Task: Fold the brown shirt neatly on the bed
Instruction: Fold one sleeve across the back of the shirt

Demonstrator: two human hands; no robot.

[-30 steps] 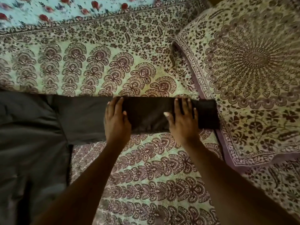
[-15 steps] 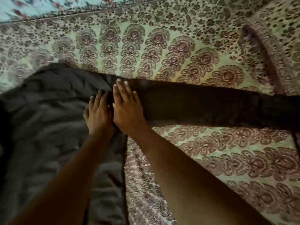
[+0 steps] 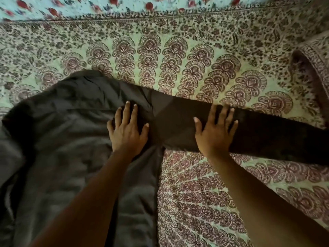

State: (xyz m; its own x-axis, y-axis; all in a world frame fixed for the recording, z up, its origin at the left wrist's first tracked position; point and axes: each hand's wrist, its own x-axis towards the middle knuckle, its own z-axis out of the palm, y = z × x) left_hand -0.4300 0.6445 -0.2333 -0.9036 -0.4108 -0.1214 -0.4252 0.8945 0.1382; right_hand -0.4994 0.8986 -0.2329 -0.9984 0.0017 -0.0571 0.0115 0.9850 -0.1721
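Smoothing the sleeve flat, fold not yet made.

Brown shirt (image 3: 67, 132) spread on the bed (image 3: 195, 193), body at left, sleeve (image 3: 267, 138) stretched out to the right. Left hand (image 3: 127, 128) flat, fingers spread, pressing at the shoulder seam; right hand (image 3: 216, 130) flat, fingers spread, pressing on the sleeve further out. Nothing gripped by either. Body fabric wrinkled, sleeve fairly smooth. Likely next: pinch the sleeve further out toward its cuff end, swing it back across the body, keep the left palm anchoring the seam as hinge. Surface: soft printed bedcover (image 3: 178, 68), maroon motifs on pale green, so cloth may drag. Pillow (image 3: 316, 68) in matching print at right; floral sheet (image 3: 89, 6) along the far edge. Dim light.
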